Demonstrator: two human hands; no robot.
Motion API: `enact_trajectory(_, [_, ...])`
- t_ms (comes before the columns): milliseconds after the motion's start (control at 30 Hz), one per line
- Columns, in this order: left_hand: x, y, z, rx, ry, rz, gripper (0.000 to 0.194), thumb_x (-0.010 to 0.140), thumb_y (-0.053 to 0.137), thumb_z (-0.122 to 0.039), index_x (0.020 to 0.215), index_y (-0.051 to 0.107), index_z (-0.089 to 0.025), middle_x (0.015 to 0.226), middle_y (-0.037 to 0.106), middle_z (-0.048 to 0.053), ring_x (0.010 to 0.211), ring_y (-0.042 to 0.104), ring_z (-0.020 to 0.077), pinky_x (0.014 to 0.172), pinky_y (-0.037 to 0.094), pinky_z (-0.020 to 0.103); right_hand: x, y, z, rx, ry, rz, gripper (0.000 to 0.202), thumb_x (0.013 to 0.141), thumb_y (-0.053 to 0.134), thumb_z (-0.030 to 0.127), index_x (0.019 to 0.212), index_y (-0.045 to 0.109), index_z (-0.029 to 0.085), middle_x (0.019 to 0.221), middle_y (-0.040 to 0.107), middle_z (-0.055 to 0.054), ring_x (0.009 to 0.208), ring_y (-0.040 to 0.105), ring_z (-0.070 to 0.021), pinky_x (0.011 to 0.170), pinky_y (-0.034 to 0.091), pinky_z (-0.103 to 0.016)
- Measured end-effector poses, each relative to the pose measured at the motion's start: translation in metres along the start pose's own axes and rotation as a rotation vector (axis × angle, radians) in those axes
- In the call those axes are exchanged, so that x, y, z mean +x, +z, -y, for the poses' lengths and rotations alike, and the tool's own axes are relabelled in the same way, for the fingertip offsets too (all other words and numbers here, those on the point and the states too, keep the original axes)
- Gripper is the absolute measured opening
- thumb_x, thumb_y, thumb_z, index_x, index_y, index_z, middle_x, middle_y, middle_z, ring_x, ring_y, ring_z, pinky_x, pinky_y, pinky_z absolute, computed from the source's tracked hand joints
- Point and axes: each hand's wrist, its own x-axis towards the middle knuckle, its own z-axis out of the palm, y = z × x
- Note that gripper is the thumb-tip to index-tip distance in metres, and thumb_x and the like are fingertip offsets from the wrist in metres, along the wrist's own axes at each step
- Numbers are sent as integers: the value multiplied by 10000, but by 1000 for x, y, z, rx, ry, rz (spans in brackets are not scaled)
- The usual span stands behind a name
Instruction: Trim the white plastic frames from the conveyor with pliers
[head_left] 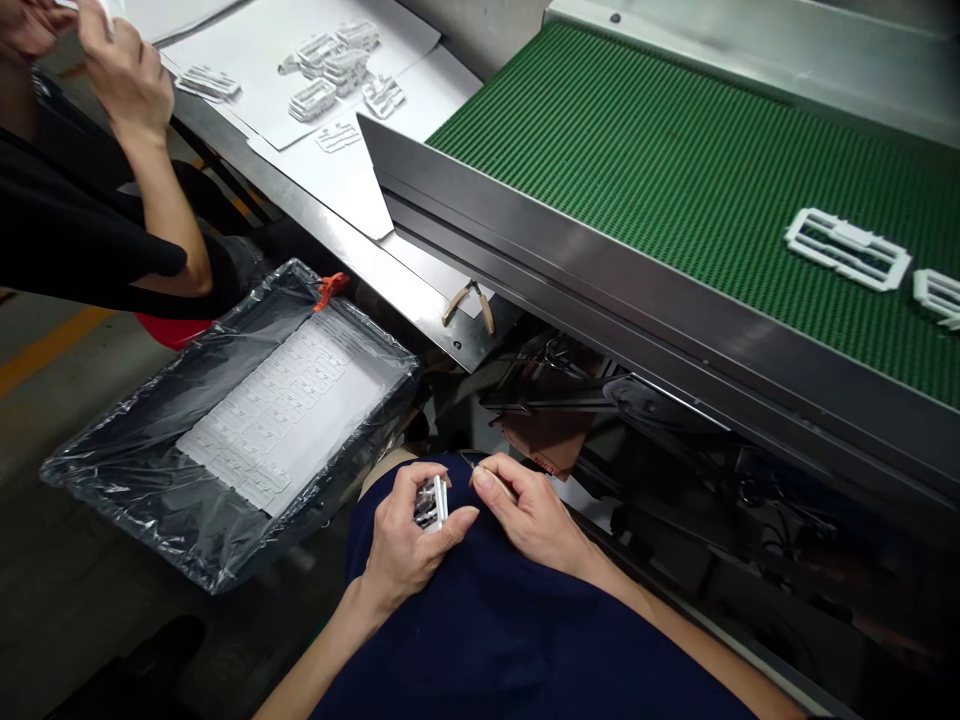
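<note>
Above my lap, my left hand [409,530] is closed around a white slotted plastic frame [441,503], its fingers and thumb along the edges. Part of that piece is hidden in the palm. Just to the right, my right hand [529,510] pinches a thin tool with a narrow dark blade [468,461], probably a small knife; its handle is mostly covered by the fingers. The blade tip points up and left, apart from the frame. More white frames, one whole [847,248] and one cut off by the picture edge [939,296], lie on the green conveyor belt [600,140].
A plastic-lined crate [135,500] at left holds flat rows of white parts [262,410]. Tan-handled pliers [491,315] lie on the metal table corner. White frames [330,65] are piled on paper behind. A co-worker's hand [131,80] is raised at upper left.
</note>
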Motion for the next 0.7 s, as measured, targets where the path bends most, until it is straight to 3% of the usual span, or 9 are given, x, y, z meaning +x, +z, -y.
enact_trajectory(167, [-1, -1, 12, -130, -114, 68, 367, 764, 638, -453, 1010, 489, -225, 902, 576, 21, 756, 560, 170, 695, 441, 281, 8, 4, -6, 47, 31, -27, 339, 901, 395, 497, 823, 530, 196, 677, 502, 39, 620, 447, -90, 597, 343, -208])
enact_trajectory(333, [3, -2, 31, -265, -292, 233, 377, 783, 606, -472, 1055, 486, -240, 928, 582, 22, 813, 547, 192, 735, 419, 292, 27, 5, -16, 91, 39, -69, 384, 905, 372, 502, 808, 551, 176, 626, 460, 43, 586, 419, -88, 566, 335, -208])
enact_trajectory(533, [16, -16, 19, -197, -298, 475, 534, 743, 661, -447, 1221, 467, -310, 1019, 569, 15, 895, 520, 215, 803, 381, 306, 79, -8, -33, 55, 21, -164, 373, 893, 392, 466, 820, 602, 167, 641, 545, 24, 597, 488, -107, 574, 372, -218])
enact_trajectory(600, [20, -19, 17, -200, -326, 452, 444, 775, 622, -450, 1176, 516, -290, 990, 580, 22, 882, 520, 213, 787, 386, 301, 109, -14, -38, 31, 6, -237, 308, 877, 436, 410, 921, 617, 165, 722, 603, 1, 660, 541, -130, 612, 402, -233])
enact_trajectory(700, [31, -19, 25, -394, -421, 261, 427, 829, 515, -502, 1152, 509, -223, 804, 568, 19, 690, 525, 176, 664, 418, 289, 163, -19, -40, 10, -22, -369, 322, 846, 491, 308, 1103, 578, 136, 834, 650, -50, 738, 594, -171, 659, 448, -271])
